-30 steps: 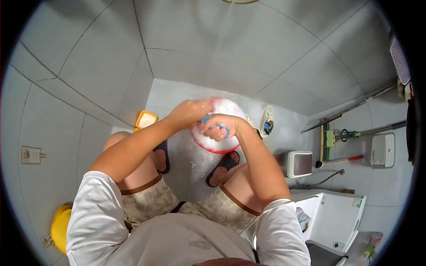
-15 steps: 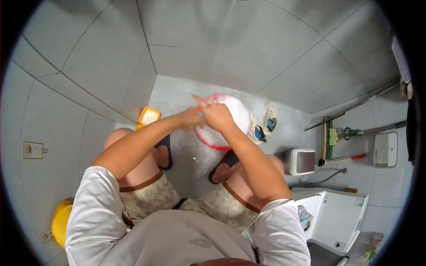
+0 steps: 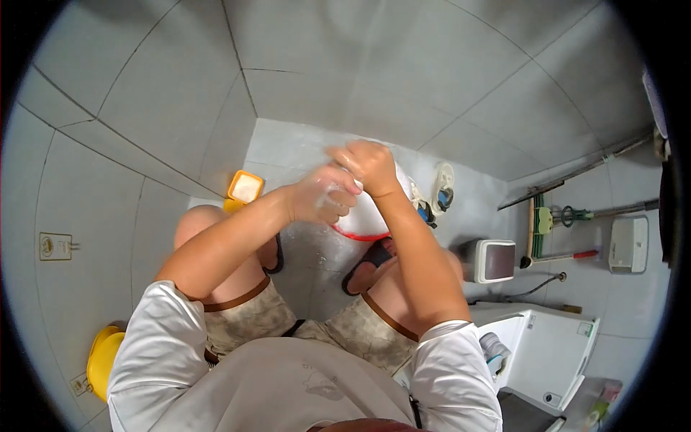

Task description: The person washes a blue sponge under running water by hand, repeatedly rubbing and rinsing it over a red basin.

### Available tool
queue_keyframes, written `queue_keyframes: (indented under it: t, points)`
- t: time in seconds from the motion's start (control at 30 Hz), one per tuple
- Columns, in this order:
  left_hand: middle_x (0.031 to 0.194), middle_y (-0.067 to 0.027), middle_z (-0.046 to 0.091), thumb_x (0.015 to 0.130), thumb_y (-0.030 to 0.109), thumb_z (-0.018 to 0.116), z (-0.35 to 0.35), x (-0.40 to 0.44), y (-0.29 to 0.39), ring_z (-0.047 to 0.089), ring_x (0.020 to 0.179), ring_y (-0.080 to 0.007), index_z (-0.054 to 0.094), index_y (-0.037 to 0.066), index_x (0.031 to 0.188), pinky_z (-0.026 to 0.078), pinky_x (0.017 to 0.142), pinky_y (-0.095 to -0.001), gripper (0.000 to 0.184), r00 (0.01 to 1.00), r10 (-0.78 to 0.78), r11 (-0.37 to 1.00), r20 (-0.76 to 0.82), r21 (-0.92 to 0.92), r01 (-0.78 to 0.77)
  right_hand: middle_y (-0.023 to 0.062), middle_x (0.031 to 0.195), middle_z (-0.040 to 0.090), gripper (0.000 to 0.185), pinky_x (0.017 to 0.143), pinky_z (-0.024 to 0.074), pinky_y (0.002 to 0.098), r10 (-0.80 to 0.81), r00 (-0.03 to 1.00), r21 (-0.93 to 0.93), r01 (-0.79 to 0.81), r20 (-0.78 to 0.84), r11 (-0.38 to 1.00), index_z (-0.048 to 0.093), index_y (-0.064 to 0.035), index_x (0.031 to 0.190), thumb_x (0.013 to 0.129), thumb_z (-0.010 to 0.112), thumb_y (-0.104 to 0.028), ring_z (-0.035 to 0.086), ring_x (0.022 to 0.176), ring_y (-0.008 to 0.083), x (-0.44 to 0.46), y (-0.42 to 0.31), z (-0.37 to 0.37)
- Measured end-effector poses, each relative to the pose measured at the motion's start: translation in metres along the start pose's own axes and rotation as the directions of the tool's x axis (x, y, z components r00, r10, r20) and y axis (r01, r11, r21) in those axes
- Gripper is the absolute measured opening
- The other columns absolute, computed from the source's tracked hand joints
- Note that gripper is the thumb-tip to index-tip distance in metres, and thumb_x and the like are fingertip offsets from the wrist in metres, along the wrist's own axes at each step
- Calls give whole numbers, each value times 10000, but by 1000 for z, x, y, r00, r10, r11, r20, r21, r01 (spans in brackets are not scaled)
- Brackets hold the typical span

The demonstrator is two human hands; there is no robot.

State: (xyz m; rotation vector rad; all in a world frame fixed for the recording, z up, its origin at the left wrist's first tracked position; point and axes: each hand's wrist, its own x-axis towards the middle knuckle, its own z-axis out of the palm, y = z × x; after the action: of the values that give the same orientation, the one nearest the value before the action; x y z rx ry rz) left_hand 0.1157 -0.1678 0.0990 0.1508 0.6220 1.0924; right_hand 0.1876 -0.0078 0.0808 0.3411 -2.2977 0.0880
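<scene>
A round basin with a red rim [image 3: 363,236] stands on the floor between my feet, filled with white foam [image 3: 372,216]. Above it my two hands meet. My left hand [image 3: 324,194] has curled fingers and looks wet with suds. Against it, my right hand [image 3: 368,165] is closed, its fingertips smeared by motion. A small whitish bit shows where the hands touch, but I cannot make out what it is. White shoes [image 3: 443,187] with blue insides stand just right of the basin.
An orange box of white powder [image 3: 245,187] sits by the left wall. To the right are a bin [image 3: 494,261], a toilet brush with a red handle [image 3: 576,255] and an open white appliance or cabinet [image 3: 547,345]. A yellow helmet-like object [image 3: 105,356] is at lower left.
My hands have moved against each other. The right has risen slightly and turned into a closer fist, its pointing finger no longer stretched out; the left has moved nearer me, rolling its fingers in.
</scene>
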Motion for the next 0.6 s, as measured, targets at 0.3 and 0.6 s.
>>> queue_keyframes:
  t: [0.3,0.6]
  points:
    - [543,90,298,900,243,601,-25,3,9,251,435,-55,366,213,623,178,418,-241,365,980,7,969,-199,244,43,63,709,609,253,530,516,398,114,907,19,-133,405,991,600,-221,975,766,743,-209,678,641,270,-21,0,14]
    - [535,97,376,825,222,705,-71,2,17,288,437,-16,560,155,708,173,396,-212,198,924,-70,889,-376,396,228,204,885,694,394,681,544,488,239,706,143,-435,666,889,503,-103,1179,834,690,-130,687,803,399,-16,-21,-9]
